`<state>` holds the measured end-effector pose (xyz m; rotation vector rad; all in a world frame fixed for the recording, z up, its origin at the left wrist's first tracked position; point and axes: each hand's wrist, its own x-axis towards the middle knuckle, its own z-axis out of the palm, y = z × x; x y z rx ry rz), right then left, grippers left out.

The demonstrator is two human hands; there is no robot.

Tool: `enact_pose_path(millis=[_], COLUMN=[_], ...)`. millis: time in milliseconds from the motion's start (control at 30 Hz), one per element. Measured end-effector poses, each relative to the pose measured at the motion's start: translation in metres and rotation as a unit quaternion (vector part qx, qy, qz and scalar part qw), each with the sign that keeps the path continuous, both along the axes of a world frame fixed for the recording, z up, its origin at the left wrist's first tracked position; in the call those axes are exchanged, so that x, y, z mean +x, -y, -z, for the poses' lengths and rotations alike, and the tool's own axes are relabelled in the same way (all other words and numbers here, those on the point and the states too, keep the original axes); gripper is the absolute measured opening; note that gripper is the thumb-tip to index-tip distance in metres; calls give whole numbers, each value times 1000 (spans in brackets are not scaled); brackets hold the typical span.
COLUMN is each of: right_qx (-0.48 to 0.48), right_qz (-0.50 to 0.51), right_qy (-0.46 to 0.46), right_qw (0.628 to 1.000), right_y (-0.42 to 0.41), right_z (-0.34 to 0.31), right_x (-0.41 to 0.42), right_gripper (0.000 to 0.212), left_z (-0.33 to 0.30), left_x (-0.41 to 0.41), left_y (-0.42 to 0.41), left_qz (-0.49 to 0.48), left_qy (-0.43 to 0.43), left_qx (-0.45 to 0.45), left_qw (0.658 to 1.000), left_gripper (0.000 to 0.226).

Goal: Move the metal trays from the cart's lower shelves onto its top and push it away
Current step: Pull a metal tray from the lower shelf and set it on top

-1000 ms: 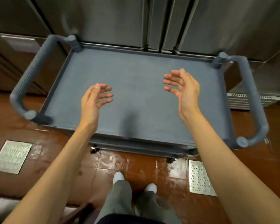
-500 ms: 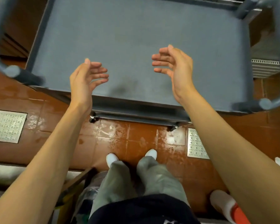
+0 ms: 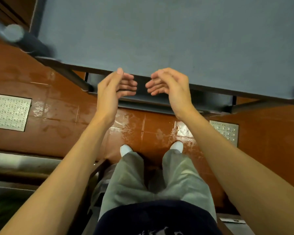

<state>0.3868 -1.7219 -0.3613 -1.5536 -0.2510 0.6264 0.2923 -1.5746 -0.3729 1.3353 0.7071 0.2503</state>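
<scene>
The cart [image 3: 168, 31] fills the upper part of the view, seen from above: its flat grey-blue top carries nothing, and its near edge runs across the frame slanting down toward the right. No metal tray shows anywhere; under the near edge only a dark strip of a lower shelf [image 3: 143, 103] and frame bars can be made out, and what lies on that shelf is hidden. At the upper left a round grey handle bar [image 3: 14, 33] of the cart juts out, blurred. Both hands hang just in front of the near edge, close together but apart, palms turned toward each other. The left hand [image 3: 111, 92] has its grip released, fingers loosely curled and holding nothing; the right hand [image 3: 170, 85] is likewise released, fingers bent inward, holding nothing. Neither hand touches the cart. Bare forearms run from the lower corners up to the hands. Below them stand the person's legs in grey-green trousers [image 3: 153, 177] with white shoe tips [image 3: 126, 149] on a wet, shiny red-brown tiled floor [image 3: 58, 116]. Two square perforated metal floor plates are set into the tiles, one at the left [image 3: 10, 112] and one at the right [image 3: 226, 131].
</scene>
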Motion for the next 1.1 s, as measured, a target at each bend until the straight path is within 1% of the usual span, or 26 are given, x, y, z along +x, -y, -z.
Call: enact_pose_path(millis=[67, 200, 400, 500, 600, 633, 733, 833, 900, 1000, 1033, 1100], right_qx=[-37, -139, -235, -283, -347, -366, -424, -481, -509, -548, -558, -570], right_qz=[-38, -91, -136, -142, -197, -218, -281, -315, -311, -285, -273, -253], right_qy=[0, -9, -40, -51, -17, -9, 6, 60, 96, 127, 133, 142], right_qw=[999, 986, 962, 947, 917, 904, 861, 816, 797, 776, 772, 769], right_y=[5, 26, 62, 69, 69, 68, 61, 53, 50, 51, 52, 57], right_z=[30, 108, 226, 280, 328, 342, 375, 404, 421, 441, 447, 456], right_x=[-3, 4, 34, 44, 49, 48, 45, 42, 42, 46, 49, 55], right_gripper=[26, 21, 14, 13, 11, 17, 43, 59, 65, 64, 60, 43], left_z=[25, 91, 203, 255, 302, 316, 354, 386, 402, 419, 425, 436], left_x=[-6, -5, 0, 1, 2, 2, 6, 11, 15, 18, 19, 21], left_y=[5, 14, 8, 4, 0, -2, -5, -4, -3, 0, 1, 1], left_qz=[10, 43, 96, 107, 140, 153, 196, 241, 254, 277, 284, 293], left_qy=[-14, -66, -144, -181, -213, -219, -236, -256, -264, -280, -285, -292], left_qx=[15, 57, 74, 70, 98, 105, 132, 205, 237, 268, 278, 292], left_qw=[1000, 995, 982, 975, 962, 958, 943, 914, 900, 879, 873, 862], left_gripper=[41, 40, 40, 41, 38, 35, 26, 30, 33, 45, 48, 50])
